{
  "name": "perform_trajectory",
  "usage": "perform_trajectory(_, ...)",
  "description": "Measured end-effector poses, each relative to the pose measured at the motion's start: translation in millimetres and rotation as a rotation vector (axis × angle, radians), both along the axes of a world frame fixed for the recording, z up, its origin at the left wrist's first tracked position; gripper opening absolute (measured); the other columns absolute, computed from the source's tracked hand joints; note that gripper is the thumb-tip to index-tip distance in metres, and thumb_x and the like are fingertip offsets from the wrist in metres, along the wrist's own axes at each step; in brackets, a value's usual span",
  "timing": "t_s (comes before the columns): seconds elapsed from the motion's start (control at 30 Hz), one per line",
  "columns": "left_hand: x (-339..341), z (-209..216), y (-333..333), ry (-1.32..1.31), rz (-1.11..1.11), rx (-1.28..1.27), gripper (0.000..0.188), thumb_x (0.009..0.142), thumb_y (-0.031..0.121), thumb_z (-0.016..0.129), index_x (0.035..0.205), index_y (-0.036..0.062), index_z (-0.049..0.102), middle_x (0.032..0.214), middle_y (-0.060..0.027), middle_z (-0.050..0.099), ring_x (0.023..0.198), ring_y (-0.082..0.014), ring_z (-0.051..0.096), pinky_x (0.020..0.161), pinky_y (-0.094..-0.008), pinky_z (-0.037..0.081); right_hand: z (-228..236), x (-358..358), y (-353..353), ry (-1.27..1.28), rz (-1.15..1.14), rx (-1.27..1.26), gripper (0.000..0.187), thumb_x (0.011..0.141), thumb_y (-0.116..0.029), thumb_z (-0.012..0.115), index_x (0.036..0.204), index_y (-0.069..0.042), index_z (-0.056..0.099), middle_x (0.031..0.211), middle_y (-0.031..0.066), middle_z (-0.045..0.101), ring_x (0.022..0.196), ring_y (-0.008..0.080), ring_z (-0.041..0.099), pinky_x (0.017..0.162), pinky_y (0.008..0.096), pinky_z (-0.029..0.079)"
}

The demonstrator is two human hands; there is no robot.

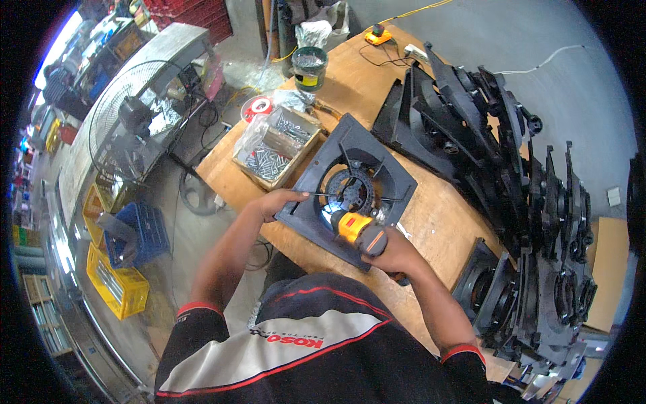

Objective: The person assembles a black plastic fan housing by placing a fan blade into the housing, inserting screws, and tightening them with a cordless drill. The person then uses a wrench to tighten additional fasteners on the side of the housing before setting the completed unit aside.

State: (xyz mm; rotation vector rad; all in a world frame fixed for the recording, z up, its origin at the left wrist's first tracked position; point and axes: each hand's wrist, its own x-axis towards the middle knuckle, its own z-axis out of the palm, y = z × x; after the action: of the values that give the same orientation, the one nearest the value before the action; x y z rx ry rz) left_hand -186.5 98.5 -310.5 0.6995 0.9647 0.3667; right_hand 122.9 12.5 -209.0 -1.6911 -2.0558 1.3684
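You have a square burner frame (309,180) in front of you on the wooden desk (431,232), with its ring burner (353,192) in the middle. The step in hand looks like driving a fastener in the near part of that frame with the cordless drill (354,227). The drill's nose points into the recess beside the ring burner, where a bright patch of light falls; the bit's tip and any screw under it are too washed out to tell.

Your right grip (396,254) is wrapped around the drill's handle, fully closed on it, though the trigger finger is hidden. Your left grip (277,204) is at the frame's left corner, fingers reaching over the rim by a thin support prong; you seem to be bracing the frame there, but I cannot tell how tightly the fingers close, or whether they pinch the prong.

As I judge it, the next move calls for keeping the frame still with your left and the drill square to the work with your right. Loose screws (266,163) lie in the open box (274,180) just beyond your left.
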Motion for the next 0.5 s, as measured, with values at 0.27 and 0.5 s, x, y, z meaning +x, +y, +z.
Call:
perform_trajectory(0.27, 0, 2, 0, -0.064, 0.037, -0.031, 0.036, 0.094, 0.031, 0.063, 0.11, -0.0015, 0.066, 0.1, -0.0089, 0.073, 0.081, -0.0176, 0.071, 0.076, -0.0313, 0.057, 11, 5, 23, -0.159, 0.344, 0.239, 0.064, 0.064, -0.02, 0.078, 0.125, -0.016, 0.059, 0.105, 0.0174, 0.069, 0.097, 0.0393, 0.065, 0.08, 0.0464, 0.052)
perform_trajectory(0.5, 1, -2, -1, -0.052, 0.035, -0.024, 0.037, 0.092, 0.029, 0.064, 0.11, -0.0029, 0.066, 0.1, -0.0092, 0.073, 0.082, -0.0182, 0.071, 0.076, -0.031, 0.057, 31, -2, 46, -0.213, 0.525, 0.205, 0.07, 0.062, -0.02, 0.079, 0.128, -0.017, 0.058, 0.104, 0.0178, 0.069, 0.098, 0.0389, 0.065, 0.08, 0.046, 0.052)
